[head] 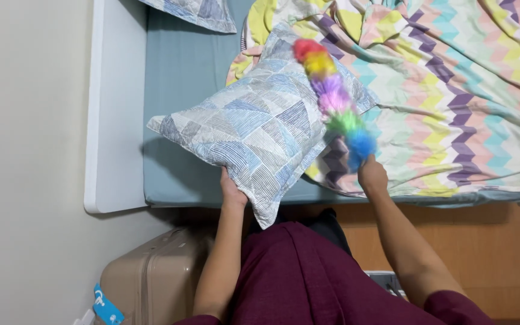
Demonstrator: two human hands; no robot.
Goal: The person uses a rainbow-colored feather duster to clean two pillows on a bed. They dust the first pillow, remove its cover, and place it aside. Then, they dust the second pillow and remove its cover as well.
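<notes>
You are mid-sweep, dusting the patterned pillow [254, 129], which lies tilted at the near edge of the bed on the teal sheet [179, 90], partly over the zigzag blanket [452, 90]. Your left hand [231, 194] is clamped on the pillow's lower edge, propping it up. Your right hand [372, 174] is closed around the handle of the rainbow feather duster [332, 99], whose blurred head lies across the pillow's right side. The next stroke likely calls for a steady grip on the pillow while the duster works toward the uncovered left corner.

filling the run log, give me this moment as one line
left hand holds pillow edge | right hand holds rainbow duster over pillow | bed, zigzag blanket
</notes>
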